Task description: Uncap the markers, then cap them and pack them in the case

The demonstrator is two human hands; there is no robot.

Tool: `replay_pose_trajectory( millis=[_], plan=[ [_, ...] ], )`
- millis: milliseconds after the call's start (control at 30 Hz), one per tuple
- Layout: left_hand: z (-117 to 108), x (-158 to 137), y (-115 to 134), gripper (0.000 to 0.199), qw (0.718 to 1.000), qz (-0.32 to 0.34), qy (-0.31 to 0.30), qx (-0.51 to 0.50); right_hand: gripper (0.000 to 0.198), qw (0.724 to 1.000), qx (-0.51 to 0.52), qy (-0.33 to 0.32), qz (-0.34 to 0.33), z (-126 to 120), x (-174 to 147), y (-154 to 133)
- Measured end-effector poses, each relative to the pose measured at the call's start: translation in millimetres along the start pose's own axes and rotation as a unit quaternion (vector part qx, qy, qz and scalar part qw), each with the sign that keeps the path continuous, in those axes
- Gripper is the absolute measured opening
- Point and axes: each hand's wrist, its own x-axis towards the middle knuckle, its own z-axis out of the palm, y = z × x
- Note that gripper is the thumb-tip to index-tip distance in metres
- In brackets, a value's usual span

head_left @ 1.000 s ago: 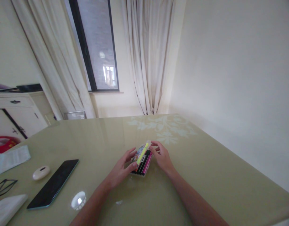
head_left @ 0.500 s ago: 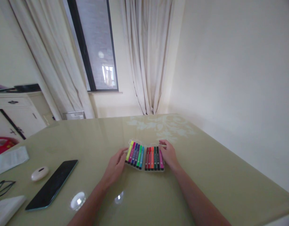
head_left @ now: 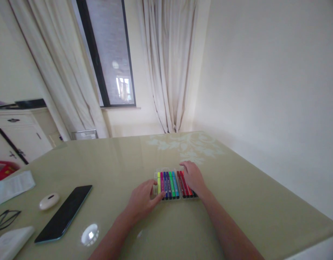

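Observation:
A clear plastic marker case [head_left: 163, 169] lies unfolded flat on the table, with a row of colored markers [head_left: 168, 186] in each half. Yellow, magenta, blue, green and light blue ones fill the left half; dark red, red and orange ones show in the right half. My left hand [head_left: 143, 198] is open at the case's left edge, its thumb by the front-left markers. Over the right half rests my right hand [head_left: 194, 177], fingers reaching toward the far edge and nothing visible in its grasp. It hides the rightmost markers.
On the left of the glossy table [head_left: 115, 159] lie a black phone [head_left: 64, 213], a pale oval case [head_left: 49, 201], eyeglasses [head_left: 6, 220], a white box-like object [head_left: 13, 241] and a face mask [head_left: 14, 186]. A wall [head_left: 264, 90] runs along the right side.
The case has shifted slightly right and its left half has straightened into line with the right half. My left hand moved right along its edge; my right hand now covers more markers.

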Motion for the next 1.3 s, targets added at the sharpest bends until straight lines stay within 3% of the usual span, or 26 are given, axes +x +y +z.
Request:
replay_pose_trajectory(
  millis=[100, 200, 300, 433, 833, 1100, 1300],
  plan=[
    [0, -2, 3, 0.053, 0.999, 0.041, -0.012, 0.032, 0.039, 0.991, -0.004, -0.096, -0.088, 11, 1, -37],
    [0, -5, 6, 0.053, 0.997, 0.053, -0.046, 0.035, 0.03, 0.981, -0.054, -0.141, -0.12, 28, 4, -64],
    [0, -6, 7, 0.053, 0.995, 0.061, -0.072, 0.024, 0.017, 0.976, -0.096, -0.135, -0.14, 45, 4, -72],
    [1, -5, 7, 0.055, 0.996, 0.051, -0.063, 0.033, 0.015, 0.975, -0.083, -0.115, -0.173, 54, 1, -66],
    [10, -7, 1, 0.081, 0.997, 0.063, -0.031, 0.034, 0.019, 0.989, 0.076, -0.067, -0.107, 49, 4, -62],
    [10, -6, 0, 0.093, 0.997, 0.041, -0.042, 0.042, 0.01, 0.977, 0.186, -0.026, -0.101, 51, 5, -59],
    [5, -5, 5, 0.088, 0.997, 0.022, -0.057, 0.043, 0.019, 0.96, 0.269, -0.007, -0.074, 51, 4, -56]
  ],
)
